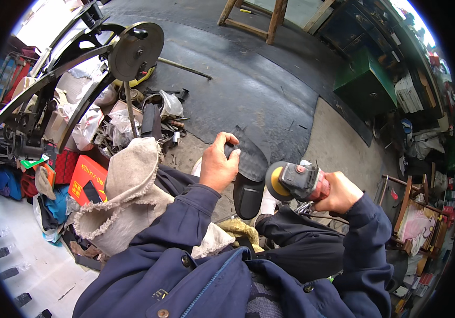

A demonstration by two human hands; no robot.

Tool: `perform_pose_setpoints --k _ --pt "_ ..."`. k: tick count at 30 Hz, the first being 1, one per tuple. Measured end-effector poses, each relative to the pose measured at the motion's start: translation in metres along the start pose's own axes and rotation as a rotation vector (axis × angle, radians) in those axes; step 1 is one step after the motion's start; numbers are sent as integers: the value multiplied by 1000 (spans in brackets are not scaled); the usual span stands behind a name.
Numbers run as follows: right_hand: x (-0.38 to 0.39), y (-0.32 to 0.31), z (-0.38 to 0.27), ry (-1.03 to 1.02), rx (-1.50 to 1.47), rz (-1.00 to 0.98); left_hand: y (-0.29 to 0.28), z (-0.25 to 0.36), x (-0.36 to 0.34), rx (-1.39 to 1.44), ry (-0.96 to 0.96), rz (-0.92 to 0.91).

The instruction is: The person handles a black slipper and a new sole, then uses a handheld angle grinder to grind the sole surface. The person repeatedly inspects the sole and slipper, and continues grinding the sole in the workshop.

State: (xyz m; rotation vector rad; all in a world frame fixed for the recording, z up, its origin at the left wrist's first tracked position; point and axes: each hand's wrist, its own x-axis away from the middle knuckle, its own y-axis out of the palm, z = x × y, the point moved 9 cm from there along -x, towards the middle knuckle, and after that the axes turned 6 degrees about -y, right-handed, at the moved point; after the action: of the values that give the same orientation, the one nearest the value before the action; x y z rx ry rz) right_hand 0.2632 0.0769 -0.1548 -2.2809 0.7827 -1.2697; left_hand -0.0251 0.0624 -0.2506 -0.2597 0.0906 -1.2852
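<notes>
My left hand [218,165] grips a black shoe sole [251,169] by its upper left edge, holding it in front of me above my knees. My right hand [339,192] is closed around the handle of a small grey angle grinder [297,180]. The grinder's round yellow sanding disc [275,181] faces the sole's right edge, touching or very close to it. Both forearms wear dark blue jacket sleeves. A frayed beige cloth [132,185] lies over my left thigh.
A black stitching machine with a round metal wheel [134,50] stands at the left. Around its base lie plastic bags, tools and an orange box [87,180]. A dark rubber mat [248,79] covers the floor ahead. A green cabinet [365,85] and cluttered shelves stand at the right.
</notes>
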Motion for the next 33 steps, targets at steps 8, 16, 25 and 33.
perform_pose_setpoints --k 8,16,25,33 --pt "-22 26 5 17 -162 -72 1 -2 1 -39 -25 15" --pt "14 26 18 -24 -283 -29 -2 -8 6 1 -72 71" --pt "7 13 26 -32 -259 28 -11 3 7 -394 -181 -81" --pt "19 12 22 -7 -273 50 26 45 -1 -542 408 -237"
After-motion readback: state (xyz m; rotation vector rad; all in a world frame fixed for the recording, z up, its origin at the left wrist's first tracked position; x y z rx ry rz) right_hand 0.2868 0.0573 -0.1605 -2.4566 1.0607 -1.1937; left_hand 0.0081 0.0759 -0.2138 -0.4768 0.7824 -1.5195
